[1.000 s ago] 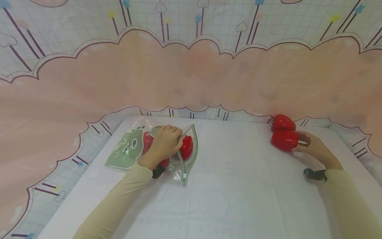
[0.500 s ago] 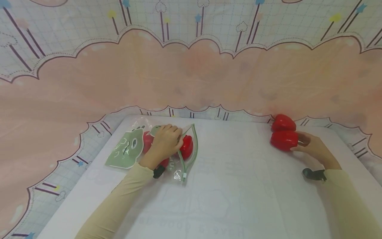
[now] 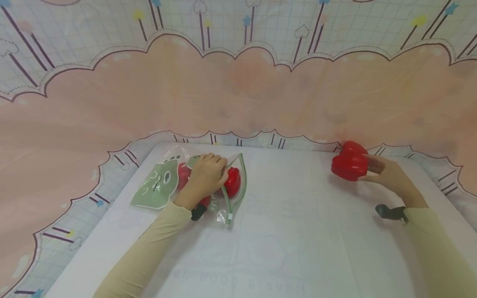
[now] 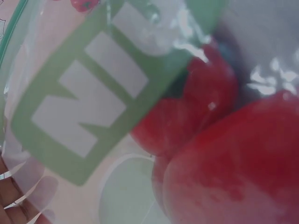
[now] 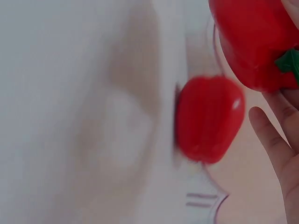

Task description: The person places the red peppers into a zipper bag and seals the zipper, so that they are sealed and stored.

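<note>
The right hand (image 3: pixel 396 182) pinches a red bell pepper (image 3: pixel 349 166) between thumb and fingers, holding it above the table (image 3: pixel 298 231). The left hand (image 3: pixel 206 176) curls its fingers around the edge of a clear bag (image 3: pixel 155 188) with green print, near its parted green zip; its fingertips are hidden from the head camera. Inside the bag lie several red pieces, one glossy red piece (image 3: pixel 233 182) close to the mouth. Beyond the held pepper, and apart from it, a second pepper (image 5: pixel 210 120) rests by the table's far edge, near the patterned cloth (image 3: pixel 261 95).
</note>
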`<state>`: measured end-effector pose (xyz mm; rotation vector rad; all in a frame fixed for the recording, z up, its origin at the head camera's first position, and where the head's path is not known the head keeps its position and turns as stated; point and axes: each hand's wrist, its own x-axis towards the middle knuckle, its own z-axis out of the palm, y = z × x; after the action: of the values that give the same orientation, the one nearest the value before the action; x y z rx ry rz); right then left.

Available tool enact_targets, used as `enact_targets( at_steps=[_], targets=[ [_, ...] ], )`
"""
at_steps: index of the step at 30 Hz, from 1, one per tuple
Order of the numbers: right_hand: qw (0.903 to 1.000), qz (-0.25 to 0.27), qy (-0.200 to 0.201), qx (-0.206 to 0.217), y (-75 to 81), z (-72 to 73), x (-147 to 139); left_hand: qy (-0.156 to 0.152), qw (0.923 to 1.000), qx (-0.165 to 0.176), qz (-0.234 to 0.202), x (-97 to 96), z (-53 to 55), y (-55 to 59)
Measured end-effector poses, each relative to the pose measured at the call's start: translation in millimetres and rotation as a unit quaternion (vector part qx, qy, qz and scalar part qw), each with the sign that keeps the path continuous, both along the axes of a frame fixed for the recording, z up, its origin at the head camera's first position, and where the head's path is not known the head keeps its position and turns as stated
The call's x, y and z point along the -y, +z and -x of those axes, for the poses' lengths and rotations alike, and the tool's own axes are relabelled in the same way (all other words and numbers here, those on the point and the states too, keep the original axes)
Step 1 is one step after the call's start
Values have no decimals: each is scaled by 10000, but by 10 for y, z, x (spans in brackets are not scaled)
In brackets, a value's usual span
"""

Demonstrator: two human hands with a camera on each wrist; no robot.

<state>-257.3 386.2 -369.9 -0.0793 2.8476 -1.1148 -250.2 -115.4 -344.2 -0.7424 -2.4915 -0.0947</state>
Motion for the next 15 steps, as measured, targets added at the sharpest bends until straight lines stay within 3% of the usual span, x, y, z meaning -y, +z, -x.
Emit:
enact_targets(
  at_steps=[8, 15],
  targets=[
    [9968, 195, 465, -616, 150, -6, 396, 22, 10000, 17, 16, 11, 6, -5],
    [9906, 437, 916, -915, 213, -18, 794, 17, 10000, 33, -5, 8, 2, -4]
  ],
)
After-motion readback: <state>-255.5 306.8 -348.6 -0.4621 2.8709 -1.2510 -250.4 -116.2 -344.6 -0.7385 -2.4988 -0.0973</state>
